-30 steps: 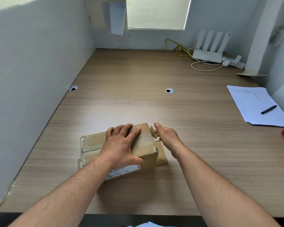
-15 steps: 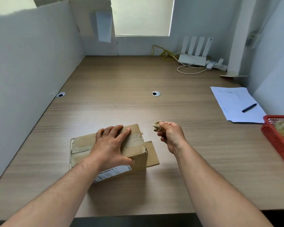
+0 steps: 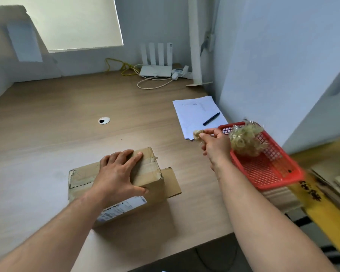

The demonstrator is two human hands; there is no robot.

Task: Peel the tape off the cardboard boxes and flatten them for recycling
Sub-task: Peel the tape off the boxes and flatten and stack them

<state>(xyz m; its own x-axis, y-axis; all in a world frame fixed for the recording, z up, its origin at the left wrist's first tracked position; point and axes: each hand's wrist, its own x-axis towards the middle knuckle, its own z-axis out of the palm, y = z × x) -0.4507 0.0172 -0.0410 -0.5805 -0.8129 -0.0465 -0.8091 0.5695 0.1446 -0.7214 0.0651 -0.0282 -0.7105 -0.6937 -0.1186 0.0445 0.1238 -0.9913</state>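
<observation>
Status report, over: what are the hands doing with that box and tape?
Left hand flat on cardboard box, pressing it down. Right hand pinching peeled tape wad, next to red basket. Box not yet flattened. Path clear.

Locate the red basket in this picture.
Head view, right side: the red basket lies at the desk edge, beside the right hand, with paper sheets behind it.

A pen lies on papers; a router stands at the wall.
</observation>
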